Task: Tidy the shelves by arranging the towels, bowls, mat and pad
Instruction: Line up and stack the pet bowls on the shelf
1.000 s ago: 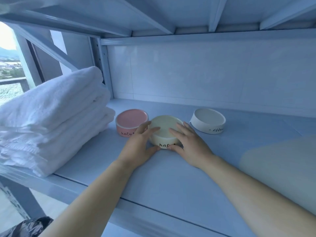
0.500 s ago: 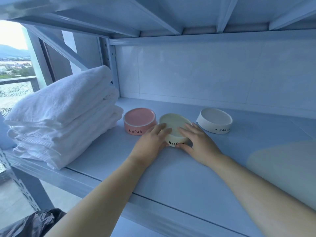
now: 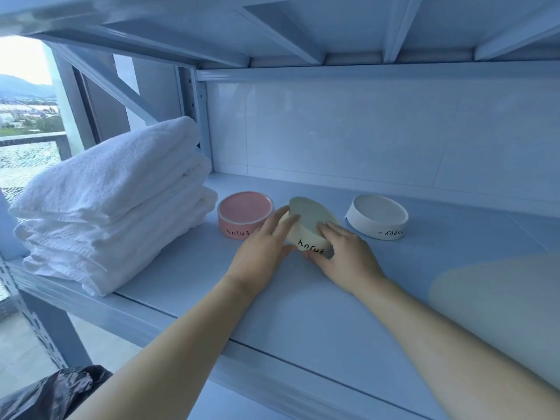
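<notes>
A cream bowl [image 3: 309,221] with black lettering is tilted up off the shelf [image 3: 303,304], gripped from both sides. My left hand [image 3: 263,250] holds its left side and my right hand [image 3: 345,256] its right side and rim. A pink bowl [image 3: 245,212] stands just to its left. Farther right on the shelf stands a white bowl [image 3: 377,216]. A stack of folded white towels [image 3: 112,201] lies at the shelf's left end. A pale cream mat or pad [image 3: 503,313] lies at the right edge, partly out of frame.
The upper shelf's underside [image 3: 303,25] hangs low overhead. A white tiled wall [image 3: 378,134] closes the back. A metal upright [image 3: 194,116] stands behind the towels. A black bag [image 3: 51,392] sits below left, near a window.
The cream bowl stood flat on the shelf before; now both hands have lifted and tilted it toward the pink bowl. The view has shifted a little, so everything sits farther right.
</notes>
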Demonstrator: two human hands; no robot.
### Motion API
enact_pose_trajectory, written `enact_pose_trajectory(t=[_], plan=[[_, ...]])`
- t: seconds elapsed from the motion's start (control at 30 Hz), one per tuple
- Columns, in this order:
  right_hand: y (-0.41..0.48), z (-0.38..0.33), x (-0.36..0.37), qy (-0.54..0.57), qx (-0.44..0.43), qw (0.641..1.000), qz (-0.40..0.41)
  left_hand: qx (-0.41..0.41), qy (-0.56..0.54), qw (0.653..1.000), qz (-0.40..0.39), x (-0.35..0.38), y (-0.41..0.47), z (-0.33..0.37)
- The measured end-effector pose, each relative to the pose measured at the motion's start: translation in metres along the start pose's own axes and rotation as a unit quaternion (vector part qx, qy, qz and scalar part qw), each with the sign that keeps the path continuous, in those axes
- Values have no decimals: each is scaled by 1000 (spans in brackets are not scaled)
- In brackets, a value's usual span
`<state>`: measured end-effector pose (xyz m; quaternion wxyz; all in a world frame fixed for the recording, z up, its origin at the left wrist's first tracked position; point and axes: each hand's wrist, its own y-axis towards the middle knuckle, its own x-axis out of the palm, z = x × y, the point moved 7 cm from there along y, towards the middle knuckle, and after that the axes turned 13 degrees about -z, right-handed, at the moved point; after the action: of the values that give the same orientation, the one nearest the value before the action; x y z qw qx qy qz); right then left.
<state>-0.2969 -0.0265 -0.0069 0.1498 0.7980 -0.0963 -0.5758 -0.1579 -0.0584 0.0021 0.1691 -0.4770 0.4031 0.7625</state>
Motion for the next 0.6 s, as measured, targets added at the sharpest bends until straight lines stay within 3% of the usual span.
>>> enact_pose_trajectory(t=[0.17,0.3,0.5,0.6], plan=[[-1,4,-6,19,-1,999,26,-130,-213,968,-10,4,5,-25],[0,4,-7,20,-3,999,31,-221,-421,880,-11,15,13,-24],[-2,8,-12,24,9,999,22,-245,-541,804,35,21,23,-18],[-3,6,-23,-8,-17,999,33,-222,-555,800,52,8,34,-20]])
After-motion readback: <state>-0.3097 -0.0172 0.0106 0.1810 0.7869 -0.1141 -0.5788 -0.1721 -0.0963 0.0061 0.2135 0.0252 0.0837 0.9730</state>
